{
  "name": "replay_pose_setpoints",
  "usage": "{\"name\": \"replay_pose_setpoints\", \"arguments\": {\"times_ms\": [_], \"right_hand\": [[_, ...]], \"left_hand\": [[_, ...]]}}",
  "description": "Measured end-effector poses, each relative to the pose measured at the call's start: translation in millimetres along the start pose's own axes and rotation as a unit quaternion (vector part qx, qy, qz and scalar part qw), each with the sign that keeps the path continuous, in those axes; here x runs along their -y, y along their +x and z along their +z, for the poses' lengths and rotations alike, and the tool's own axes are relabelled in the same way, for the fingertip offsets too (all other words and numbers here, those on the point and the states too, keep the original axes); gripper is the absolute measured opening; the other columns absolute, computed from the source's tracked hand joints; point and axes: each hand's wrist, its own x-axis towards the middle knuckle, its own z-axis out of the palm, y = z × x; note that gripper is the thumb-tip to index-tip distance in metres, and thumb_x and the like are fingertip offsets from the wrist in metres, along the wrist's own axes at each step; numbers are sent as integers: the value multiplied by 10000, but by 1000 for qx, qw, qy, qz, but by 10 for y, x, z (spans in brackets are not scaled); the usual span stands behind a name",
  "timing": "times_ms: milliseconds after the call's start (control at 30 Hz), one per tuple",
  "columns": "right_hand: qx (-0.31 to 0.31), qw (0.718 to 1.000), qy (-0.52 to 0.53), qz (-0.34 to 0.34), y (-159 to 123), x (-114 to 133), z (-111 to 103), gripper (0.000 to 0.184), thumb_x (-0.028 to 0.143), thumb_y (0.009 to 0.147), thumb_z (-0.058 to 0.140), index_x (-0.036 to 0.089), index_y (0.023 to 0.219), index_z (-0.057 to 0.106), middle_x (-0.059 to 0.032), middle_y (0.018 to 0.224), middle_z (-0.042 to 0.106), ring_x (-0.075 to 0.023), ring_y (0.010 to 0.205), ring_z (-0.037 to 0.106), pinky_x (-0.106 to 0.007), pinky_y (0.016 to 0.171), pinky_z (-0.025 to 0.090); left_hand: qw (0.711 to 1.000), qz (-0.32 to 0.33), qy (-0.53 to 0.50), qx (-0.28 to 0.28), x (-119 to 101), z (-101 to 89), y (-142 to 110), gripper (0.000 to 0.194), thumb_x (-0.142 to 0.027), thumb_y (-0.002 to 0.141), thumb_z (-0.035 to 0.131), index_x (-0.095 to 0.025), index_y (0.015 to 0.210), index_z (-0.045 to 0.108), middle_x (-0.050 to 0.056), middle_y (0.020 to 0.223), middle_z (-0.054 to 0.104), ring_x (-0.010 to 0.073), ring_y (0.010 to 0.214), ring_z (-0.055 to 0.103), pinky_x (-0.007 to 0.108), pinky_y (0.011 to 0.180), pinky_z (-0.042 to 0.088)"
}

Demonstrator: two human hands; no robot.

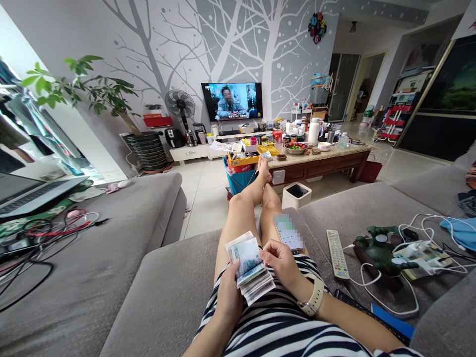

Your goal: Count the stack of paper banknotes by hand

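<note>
A stack of banknotes [248, 255] rests above my lap, over the striped clothing [260, 325]. The top notes are bluish, and the lower edges of several paler ones fan out toward me. My left hand [227, 291] grips the stack from its left side, thumb on top. On the right edge of the upper notes, the thumb and fingers of my right hand [284, 262] are pinched together; a pale watch [314, 299] is on that wrist. Just beyond the right hand, a phone [289, 232] with a blurred screen lies beside my thigh.
To my right on the grey sofa [163, 297] lie a remote [337, 254], a dark green toy-like object [381, 250] and a power strip [424, 260] with white cables. At left are a laptop [35, 196] and tangled cords. Ahead stands a cluttered coffee table [323, 163].
</note>
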Motion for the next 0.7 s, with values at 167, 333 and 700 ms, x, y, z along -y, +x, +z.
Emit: {"name": "replay_pose_setpoints", "arguments": {"times_ms": [167,333,700], "right_hand": [[-28,999,-32,23,76,-58,-15,346,473,789,649,176,667,520,49,592,463,-107,571,403,-239,561,334],[-23,998,-58,22,101,-30,-3,339,459,816,594,180,640,518,37,595,468,-117,578,416,-240,562,339],[-6,998,-58,-11,52,36,1,339,445,830,599,180,634,516,47,577,437,-110,560,385,-240,546,318]], "left_hand": [[997,24,-2,76,58,-32,36,296,-286,699,632,-113,927,710,55,848,742,232,814,687,319,740,513],[997,-12,-29,64,99,-85,67,295,-296,660,709,-124,900,703,68,835,746,208,733,685,321,741,519],[991,76,112,3,3,-60,39,252,-340,662,677,-134,795,736,50,780,735,199,780,647,260,762,486]]}}
